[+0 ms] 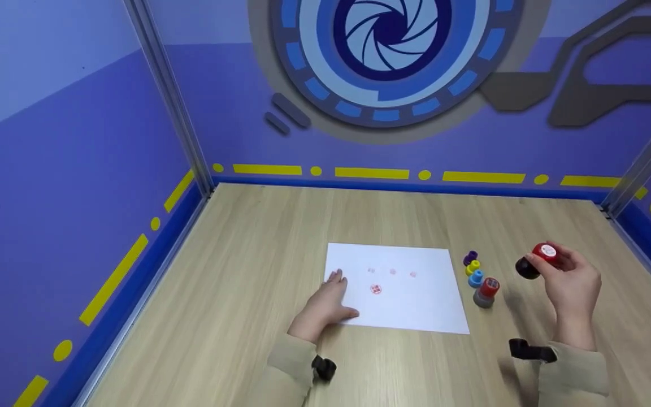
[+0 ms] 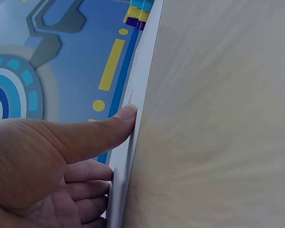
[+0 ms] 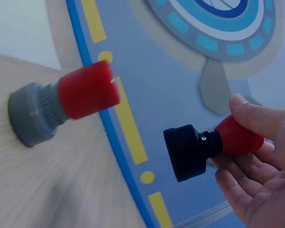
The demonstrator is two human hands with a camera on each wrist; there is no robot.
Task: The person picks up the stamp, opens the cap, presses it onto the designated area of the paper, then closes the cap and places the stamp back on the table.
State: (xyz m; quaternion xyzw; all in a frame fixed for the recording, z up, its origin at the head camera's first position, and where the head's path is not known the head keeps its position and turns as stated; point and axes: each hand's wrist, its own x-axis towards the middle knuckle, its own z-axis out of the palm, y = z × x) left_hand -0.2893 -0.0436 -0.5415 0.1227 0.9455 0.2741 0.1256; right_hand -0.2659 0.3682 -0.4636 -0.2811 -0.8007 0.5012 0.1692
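Note:
A white sheet of paper point(image 1: 410, 305) lies on the table, bearing several small red stamp marks and one larger red round mark. My left hand point(image 1: 328, 299) rests on the sheet's left edge, fingers extended; in the left wrist view its thumb point(image 2: 99, 135) lies along that edge. Off to the right, above the table, my right hand point(image 1: 574, 282) holds a stamp point(image 3: 189, 152) by its red knob, black base pointing left. A second stamp, red-topped with a grey base point(image 1: 486, 293), stands upright between the sheet and the right hand.
Beside the sheet's right edge, small purple point(image 1: 471, 258), yellow point(image 1: 473, 268) and light blue point(image 1: 476, 278) stamps stand in a row behind the grey-based one. Blue-purple panels point(image 1: 235, 113) with yellow markings enclose the wooden table point(image 1: 235, 271) at the back and sides.

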